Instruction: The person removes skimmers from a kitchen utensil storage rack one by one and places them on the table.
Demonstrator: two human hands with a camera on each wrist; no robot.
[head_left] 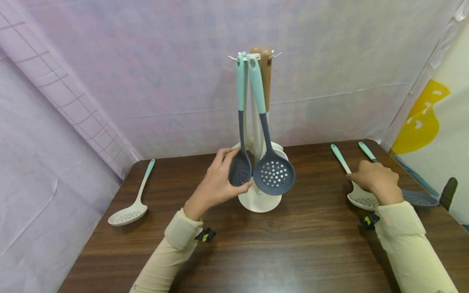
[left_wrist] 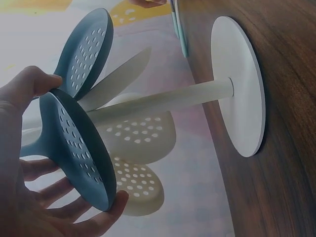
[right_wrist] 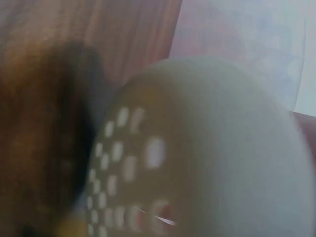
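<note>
A white stand (head_left: 259,204) bears utensils (head_left: 274,174), left hand (head_left: 216,179) gripping a dark spoon (head_left: 240,170), right hand (head_left: 377,179) a white spoon (head_left: 360,198) beside a grey spoon (head_left: 419,198).

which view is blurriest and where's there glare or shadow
Right wrist: blurriest, the pale skimmer soft and close to the lens, a dark patch at left; left wrist: upper-left corner washed out, the left hand dim; head: clearer, with a faint sheen on the table.
</note>
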